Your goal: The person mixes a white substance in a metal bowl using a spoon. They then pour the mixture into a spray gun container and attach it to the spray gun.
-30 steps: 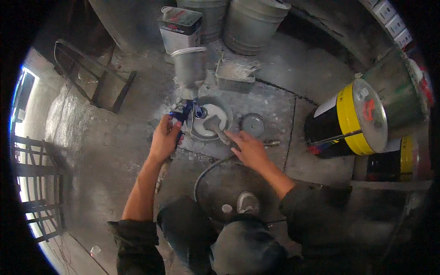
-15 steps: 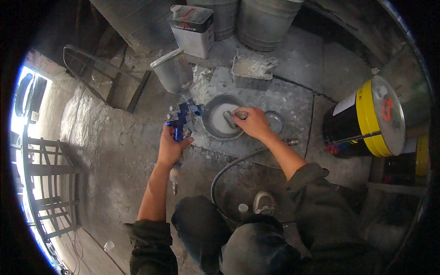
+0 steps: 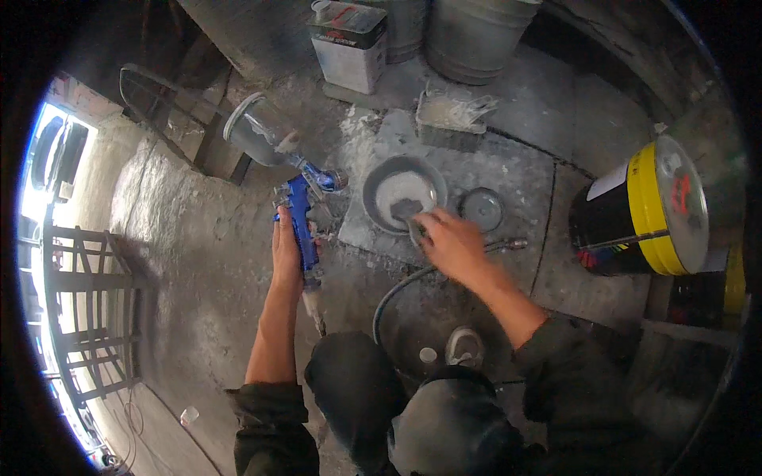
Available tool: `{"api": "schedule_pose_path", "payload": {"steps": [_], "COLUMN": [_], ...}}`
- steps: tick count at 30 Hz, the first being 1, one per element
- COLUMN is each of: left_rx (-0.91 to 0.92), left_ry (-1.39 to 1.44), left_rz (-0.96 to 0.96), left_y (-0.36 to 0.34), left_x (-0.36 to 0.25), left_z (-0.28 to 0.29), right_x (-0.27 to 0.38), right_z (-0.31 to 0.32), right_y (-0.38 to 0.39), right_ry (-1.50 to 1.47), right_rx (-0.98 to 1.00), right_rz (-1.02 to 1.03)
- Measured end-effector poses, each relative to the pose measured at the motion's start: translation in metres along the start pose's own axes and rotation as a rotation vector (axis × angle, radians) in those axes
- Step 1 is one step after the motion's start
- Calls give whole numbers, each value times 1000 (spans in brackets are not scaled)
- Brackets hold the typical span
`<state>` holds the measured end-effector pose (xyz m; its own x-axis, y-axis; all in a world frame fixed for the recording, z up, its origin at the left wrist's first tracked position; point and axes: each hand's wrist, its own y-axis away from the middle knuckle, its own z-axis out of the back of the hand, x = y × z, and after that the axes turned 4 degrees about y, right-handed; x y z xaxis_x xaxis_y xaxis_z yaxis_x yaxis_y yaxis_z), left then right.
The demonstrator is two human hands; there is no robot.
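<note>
My left hand (image 3: 286, 252) is closed around the handle of a blue spray gun (image 3: 297, 208). The gun's pale cup (image 3: 260, 136) tilts up and to the left, and its nozzle points right. A round grey bowl (image 3: 437, 181) stands on the floor to the gun's right, holding whitish liquid (image 3: 399, 187). My right hand (image 3: 454, 246) is at the bowl's near right rim, fingers bent and pinched. At the fingertips, over the liquid, is a small soft-looking grey piece (image 3: 406, 209), its kind unclear. A round grey lid-like dish (image 3: 482, 209) lies right of the bowl.
Behind the bowl are a crusted rectangular tray (image 3: 451, 136), a metal can (image 3: 349, 59) and grey buckets (image 3: 479, 40). A black and yellow drum (image 3: 651, 208) stands at right. An air hose (image 3: 397, 287) curves near my knees. A metal frame (image 3: 171, 127) stands at far left.
The spray gun has turned, its cup tipping further left and its blue body now facing up. My right hand has drawn back from the bowl's middle to its near rim with the grey piece.
</note>
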<state>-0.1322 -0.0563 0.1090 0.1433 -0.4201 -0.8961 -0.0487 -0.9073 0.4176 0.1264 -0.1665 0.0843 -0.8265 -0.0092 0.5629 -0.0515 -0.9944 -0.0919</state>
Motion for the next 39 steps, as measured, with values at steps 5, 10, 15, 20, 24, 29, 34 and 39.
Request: {"api": "schedule_pose_path", "payload": {"steps": [5,10,15,20,24,29,34,39], "left_rx": [61,74,92,69,-14,-47,-78,-58], "left_ry": [50,97,28,-56,-174,-329,-375,-417], "left_rz": [7,-15,-165,-220,-253,-175,-142,-94], "left_y": [3,20,14,7,-1,8,15,20], "left_x": [-1,-11,-8,-10,-1,3,6,3], "left_z": [-9,-13,12,22,36,53,64,59], "right_x": [71,81,84,56,28,16,-8,-40], "right_z": [-27,-73,-78,-126,-145,-96,-55,-34], "right_y": [-23,-35,-16,-2,14,34,55,64], "right_ry": [-398,-755,-737,-310,217,-141,-246,-331], "right_rx": [-83,13,-84,28,226,63,-270,-225], "right_rz": [39,-112,-81,136,112,-26,-231,-333]}}
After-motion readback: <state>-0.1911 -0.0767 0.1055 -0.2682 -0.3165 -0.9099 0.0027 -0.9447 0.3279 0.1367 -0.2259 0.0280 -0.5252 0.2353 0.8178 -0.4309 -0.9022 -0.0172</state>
